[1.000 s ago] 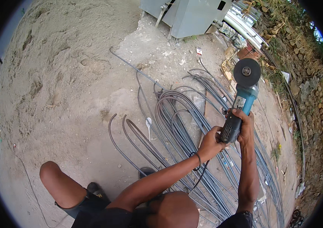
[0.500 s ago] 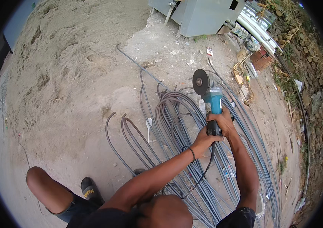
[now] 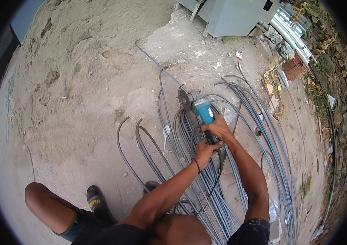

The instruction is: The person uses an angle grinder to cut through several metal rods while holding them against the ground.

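A teal and black angle grinder [image 3: 203,110] is held out low over a bundle of long steel rods [image 3: 216,192], many bent into loops at the far end. Its dark disc [image 3: 185,98] is tilted edge-down over those bends; whether it touches them I cannot tell. My right hand [image 3: 218,128] is closed round the grinder's body, just below the teal housing. My left hand [image 3: 205,152] is closed on the black rear end, where the cord [image 3: 221,161] hangs down across the rods.
Rough sandy ground [image 3: 67,102] spreads to the left. At the back stands a grey metal box [image 3: 239,22]. White pipes [image 3: 292,32], a red block [image 3: 294,69] and scraps lie along an overgrown stone bank [image 3: 341,122] on the right. My knee [image 3: 47,200] and shoe [image 3: 98,202] are at lower left.
The grinder, in both hands, has moved left and down toward the rod bends, its disc turning from face-up to nearly edge-on. The view has shifted slightly.
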The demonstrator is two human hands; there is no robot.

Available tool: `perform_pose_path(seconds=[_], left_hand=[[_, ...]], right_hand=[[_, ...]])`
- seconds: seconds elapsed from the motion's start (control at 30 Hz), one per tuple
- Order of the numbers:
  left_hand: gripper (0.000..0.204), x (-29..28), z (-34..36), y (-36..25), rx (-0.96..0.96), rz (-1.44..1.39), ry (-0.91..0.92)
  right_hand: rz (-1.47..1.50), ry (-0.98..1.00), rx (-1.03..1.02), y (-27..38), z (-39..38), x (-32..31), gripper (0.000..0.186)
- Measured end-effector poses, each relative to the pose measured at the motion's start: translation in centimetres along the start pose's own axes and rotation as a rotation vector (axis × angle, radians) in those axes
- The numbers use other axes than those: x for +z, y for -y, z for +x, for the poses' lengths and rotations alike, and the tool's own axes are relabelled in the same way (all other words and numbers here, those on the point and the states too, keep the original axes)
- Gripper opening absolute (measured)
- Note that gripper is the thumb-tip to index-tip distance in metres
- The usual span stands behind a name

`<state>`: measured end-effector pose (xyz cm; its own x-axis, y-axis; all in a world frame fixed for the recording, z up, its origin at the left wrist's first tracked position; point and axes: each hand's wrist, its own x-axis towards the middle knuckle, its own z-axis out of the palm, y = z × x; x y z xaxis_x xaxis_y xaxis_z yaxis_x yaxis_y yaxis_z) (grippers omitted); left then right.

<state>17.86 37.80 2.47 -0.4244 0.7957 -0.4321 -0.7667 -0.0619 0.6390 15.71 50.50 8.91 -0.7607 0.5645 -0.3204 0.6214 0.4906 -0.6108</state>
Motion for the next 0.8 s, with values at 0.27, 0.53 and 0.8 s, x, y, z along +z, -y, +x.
perform_pose_path(seconds=[0.27, 0.53, 0.8], left_hand=[[0.035, 0.0, 0.0, -0.4, -0.003, -0.078, 0.025], [0.037, -0.2, 0.0, -0.9, -0.018, -0.056, 0.060], [0.034, -0.8, 0.2, -0.4, -0.038, -0.107, 0.027]], right_hand=[[-0.076, 0.003, 0.022, 0.4, 0.4, 0.1, 0.059], [-0.105, 0.033, 0.087, 0.8, 0.8, -0.1, 0.064], [-0.120, 0.007, 0.081, 1.9, 0.0, 0.3, 0.063]])
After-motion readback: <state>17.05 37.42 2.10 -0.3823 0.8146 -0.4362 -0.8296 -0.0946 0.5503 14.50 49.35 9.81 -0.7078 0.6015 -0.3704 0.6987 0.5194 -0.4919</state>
